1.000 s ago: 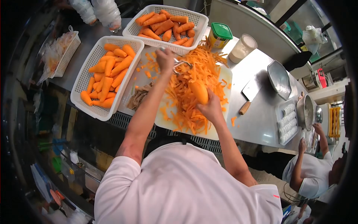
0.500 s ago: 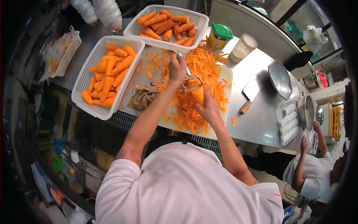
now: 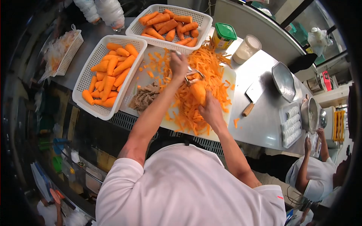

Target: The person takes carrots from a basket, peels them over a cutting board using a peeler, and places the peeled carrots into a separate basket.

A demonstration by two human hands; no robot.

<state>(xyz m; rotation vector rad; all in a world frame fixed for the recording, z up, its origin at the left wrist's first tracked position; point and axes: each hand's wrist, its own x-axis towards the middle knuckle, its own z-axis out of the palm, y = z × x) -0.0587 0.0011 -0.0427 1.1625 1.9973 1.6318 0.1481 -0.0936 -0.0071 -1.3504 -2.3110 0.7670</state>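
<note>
My left hand (image 3: 178,64) is closed around the handle of a metal peeler (image 3: 195,73), whose head sits just above the top end of a carrot (image 3: 198,92). That carrot is gripped at its lower side by my right hand (image 3: 212,110), fingers wrapped round it. Below both hands, a heap of orange carrot peelings (image 3: 188,115) covers much of a pale cutting board (image 3: 230,77). A crumpled brown cloth (image 3: 145,97) lies left of the heap, near my left forearm.
Two white baskets (image 3: 81,84) hold carrots at the left and back. A green-lidded tub (image 3: 224,36), a jar (image 3: 247,49), a cleaver (image 3: 253,94) and a metal tray (image 3: 283,82) stand or lie to the right. Another person (image 3: 315,169) works at far right, beside a metal bowl (image 3: 310,113).
The peeler head has shifted from over the carrot's side to just above its top end, and my left hand has moved slightly. The right hand keeps hold of the carrot, now more upright.
</note>
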